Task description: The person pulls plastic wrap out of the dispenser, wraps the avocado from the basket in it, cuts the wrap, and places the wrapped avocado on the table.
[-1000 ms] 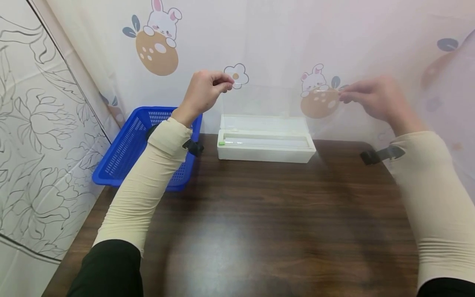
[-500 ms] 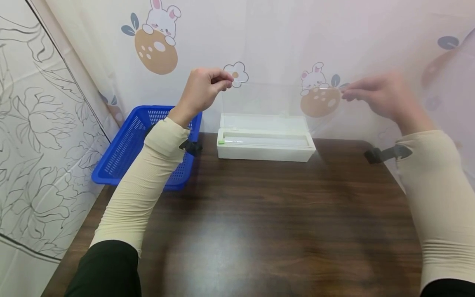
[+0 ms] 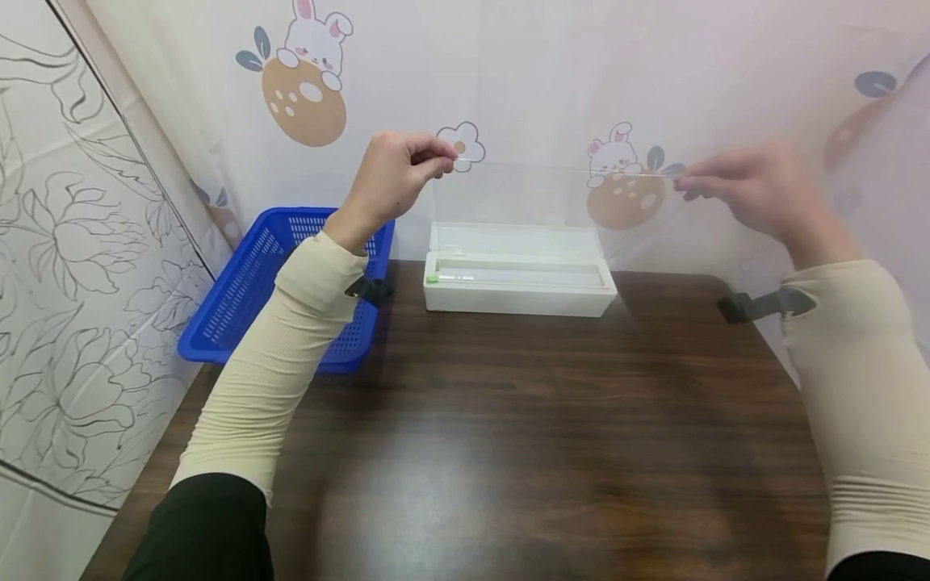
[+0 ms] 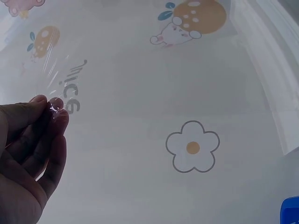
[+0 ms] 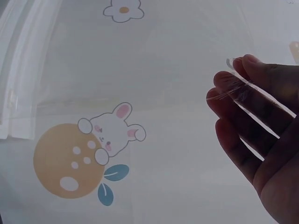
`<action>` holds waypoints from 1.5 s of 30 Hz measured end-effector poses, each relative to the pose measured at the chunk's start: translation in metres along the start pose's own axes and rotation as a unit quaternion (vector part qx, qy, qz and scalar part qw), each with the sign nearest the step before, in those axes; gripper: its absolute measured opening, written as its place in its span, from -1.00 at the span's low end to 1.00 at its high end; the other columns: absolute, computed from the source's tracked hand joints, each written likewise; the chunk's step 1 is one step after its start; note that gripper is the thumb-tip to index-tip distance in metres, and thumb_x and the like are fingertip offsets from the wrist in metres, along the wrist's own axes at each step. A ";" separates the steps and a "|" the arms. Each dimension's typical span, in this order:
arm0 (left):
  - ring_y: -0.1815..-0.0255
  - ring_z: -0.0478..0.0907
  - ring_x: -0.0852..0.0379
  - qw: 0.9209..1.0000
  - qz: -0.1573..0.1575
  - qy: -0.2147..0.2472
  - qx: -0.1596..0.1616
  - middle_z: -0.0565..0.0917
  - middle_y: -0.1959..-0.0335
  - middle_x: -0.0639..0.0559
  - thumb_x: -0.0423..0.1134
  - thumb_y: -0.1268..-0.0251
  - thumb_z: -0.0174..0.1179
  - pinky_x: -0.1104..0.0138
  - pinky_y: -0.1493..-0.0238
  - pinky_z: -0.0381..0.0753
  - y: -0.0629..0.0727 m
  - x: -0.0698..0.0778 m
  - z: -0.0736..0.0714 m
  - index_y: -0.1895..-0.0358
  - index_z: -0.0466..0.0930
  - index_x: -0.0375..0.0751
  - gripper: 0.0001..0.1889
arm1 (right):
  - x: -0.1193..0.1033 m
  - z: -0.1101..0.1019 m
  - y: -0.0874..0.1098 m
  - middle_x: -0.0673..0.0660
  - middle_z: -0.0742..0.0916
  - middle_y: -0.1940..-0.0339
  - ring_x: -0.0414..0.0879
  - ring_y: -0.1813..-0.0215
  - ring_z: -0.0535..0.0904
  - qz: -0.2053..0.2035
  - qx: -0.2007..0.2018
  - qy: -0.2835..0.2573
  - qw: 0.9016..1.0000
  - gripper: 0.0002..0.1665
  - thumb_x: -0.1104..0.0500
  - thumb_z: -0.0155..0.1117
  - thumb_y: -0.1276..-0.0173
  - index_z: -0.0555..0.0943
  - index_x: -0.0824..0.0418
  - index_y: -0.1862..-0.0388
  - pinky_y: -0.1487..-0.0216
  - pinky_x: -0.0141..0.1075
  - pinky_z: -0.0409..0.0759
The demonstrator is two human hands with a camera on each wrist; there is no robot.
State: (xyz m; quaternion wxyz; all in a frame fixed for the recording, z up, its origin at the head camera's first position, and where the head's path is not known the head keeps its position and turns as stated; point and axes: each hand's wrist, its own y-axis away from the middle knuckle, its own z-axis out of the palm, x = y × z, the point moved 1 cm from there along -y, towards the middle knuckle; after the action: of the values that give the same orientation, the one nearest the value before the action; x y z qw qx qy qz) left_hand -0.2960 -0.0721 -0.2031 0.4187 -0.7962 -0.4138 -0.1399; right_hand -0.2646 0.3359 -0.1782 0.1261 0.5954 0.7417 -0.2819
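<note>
Over the last second my right hand has drifted outward to my right and risen slightly, and my right forearm, with its cream sleeve, has swung outward too. My left hand has gone a touch up and to my left, so my fingertips are now a little farther apart than they were. The upper edge of the clear film between them shows more distinctly, as a thin straight line.
</note>
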 end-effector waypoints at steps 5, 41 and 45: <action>0.23 0.72 0.07 1.000 0.007 -0.005 -0.001 0.78 0.19 -0.15 -0.32 -0.33 0.23 0.42 0.09 0.65 0.001 0.002 -0.002 0.15 0.74 -0.33 -0.83 | -0.002 -0.001 0.003 -0.51 0.67 0.51 -0.47 0.35 0.52 0.004 -0.002 -0.011 1.000 -0.80 -0.01 0.33 -0.33 0.77 0.01 0.16 0.30 -0.51 0.35; 0.28 0.70 0.08 0.998 0.065 -0.014 -0.003 0.79 0.27 -0.09 -0.33 -0.25 0.30 0.26 0.15 0.67 0.081 0.028 0.007 0.24 0.77 -0.28 -0.89 | 0.013 0.020 0.077 -0.49 0.70 0.32 -0.61 0.18 0.54 -0.184 0.006 0.009 0.983 -0.74 0.49 0.38 -0.10 0.78 0.21 0.30 0.09 -0.75 0.35; 0.26 0.72 0.08 0.998 0.058 -0.008 -0.004 0.79 0.27 -0.09 -0.34 -0.23 0.31 0.24 0.14 0.69 0.097 0.031 0.011 0.24 0.77 -0.28 -0.89 | 0.017 0.028 0.090 -0.29 0.76 0.26 -0.54 0.12 0.57 -0.244 0.007 -0.003 0.970 -0.61 0.60 0.37 0.02 0.78 0.16 0.35 0.03 -0.72 0.38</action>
State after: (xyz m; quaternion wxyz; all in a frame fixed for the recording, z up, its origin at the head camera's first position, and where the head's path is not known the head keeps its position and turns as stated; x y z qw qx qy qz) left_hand -0.2031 -0.0767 -0.2458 0.4198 -0.8213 -0.3702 -0.1106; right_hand -0.1872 0.3461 -0.2336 0.0518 0.3968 0.8620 -0.3111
